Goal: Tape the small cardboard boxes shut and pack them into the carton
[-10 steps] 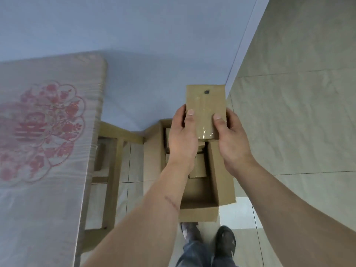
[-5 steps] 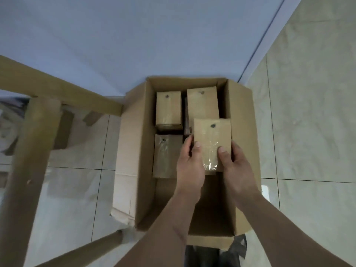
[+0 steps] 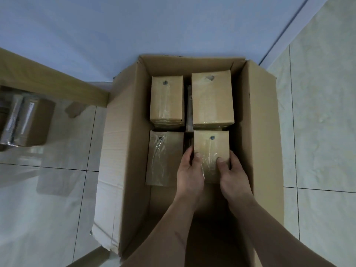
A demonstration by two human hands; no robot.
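A small box (image 3: 211, 149) is being gripped by both hands, left (image 3: 189, 175) and right (image 3: 234, 175), inside the carton (image 3: 127, 151), at 3 o'clock of another box (image 3: 165, 158).

A pale tiled floor (image 3: 317, 132) with dark grout lines carries everything here. An open cardboard carton (image 3: 258, 143) stands on it, pushed against the blue-white wall (image 3: 154, 26). To its left a wooden table leg (image 3: 57, 83) crosses above the tiles, and farther left a small brown box (image 3: 32, 122) sits low, blurred, near the frame's edge.
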